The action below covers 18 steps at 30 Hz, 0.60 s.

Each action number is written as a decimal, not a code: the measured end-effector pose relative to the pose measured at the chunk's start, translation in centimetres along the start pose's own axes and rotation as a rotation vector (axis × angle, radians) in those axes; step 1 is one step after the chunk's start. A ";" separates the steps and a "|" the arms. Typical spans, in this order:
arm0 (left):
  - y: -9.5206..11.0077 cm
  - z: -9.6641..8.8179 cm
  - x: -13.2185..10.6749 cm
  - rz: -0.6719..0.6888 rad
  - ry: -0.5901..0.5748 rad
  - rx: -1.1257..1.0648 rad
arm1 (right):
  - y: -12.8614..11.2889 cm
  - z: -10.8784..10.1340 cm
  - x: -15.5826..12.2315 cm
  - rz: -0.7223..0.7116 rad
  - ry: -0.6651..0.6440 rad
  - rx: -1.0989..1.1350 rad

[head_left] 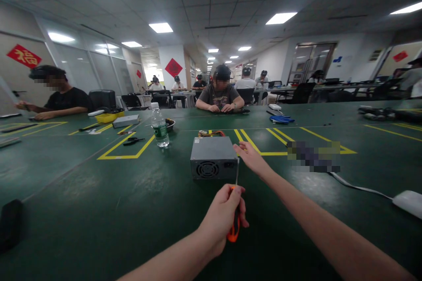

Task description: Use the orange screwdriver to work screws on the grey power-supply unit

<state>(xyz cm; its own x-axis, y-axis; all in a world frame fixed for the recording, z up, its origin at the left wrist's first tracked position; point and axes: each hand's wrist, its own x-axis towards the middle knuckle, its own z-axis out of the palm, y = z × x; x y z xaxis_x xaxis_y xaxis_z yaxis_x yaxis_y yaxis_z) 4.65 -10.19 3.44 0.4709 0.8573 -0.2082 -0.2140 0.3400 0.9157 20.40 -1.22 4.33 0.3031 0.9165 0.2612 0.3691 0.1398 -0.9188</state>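
A grey metal computer power supply (211, 151) sits on the green table in front of me, its fan grille and socket facing me. My left hand (226, 206) is closed around the orange and black handle of a screwdriver (233, 232). The screwdriver's thin shaft points away from me, its tip by the front right edge of the power supply; whether it touches a screw I cannot tell. My right hand (249, 156) is at the box's right side, fingers stretched out and apart, nearly touching or resting against it. A bundle of coloured wires (212, 133) lies behind the box.
A water bottle (160, 127) stands left of the power supply, before a small bowl (169, 124). Blue gloves (281, 119) lie at the far right. Yellow tape (118, 156) marks the table (132, 219). A co-worker (219, 92) sits opposite; another person (62, 96) sits left.
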 end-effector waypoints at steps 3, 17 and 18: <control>-0.4 -0.4 -0.4 -0.134 0.102 -0.124 | 2.0 2.1 2.6 0.101 -0.072 0.104; -1.0 -2.4 0.1 -0.211 0.095 -0.396 | 4.4 2.9 3.4 0.192 -0.198 0.384; -1.1 -2.3 0.2 -0.213 0.116 -0.393 | 4.5 2.9 3.4 0.193 -0.197 0.384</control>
<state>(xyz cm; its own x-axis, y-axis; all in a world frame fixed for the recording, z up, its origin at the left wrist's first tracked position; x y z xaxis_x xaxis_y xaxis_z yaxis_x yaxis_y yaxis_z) 2.97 -9.53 1.60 0.4452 0.7825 -0.4354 -0.4421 0.6149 0.6530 20.55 3.65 0.22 0.1477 0.9879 0.0477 -0.0407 0.0542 -0.9977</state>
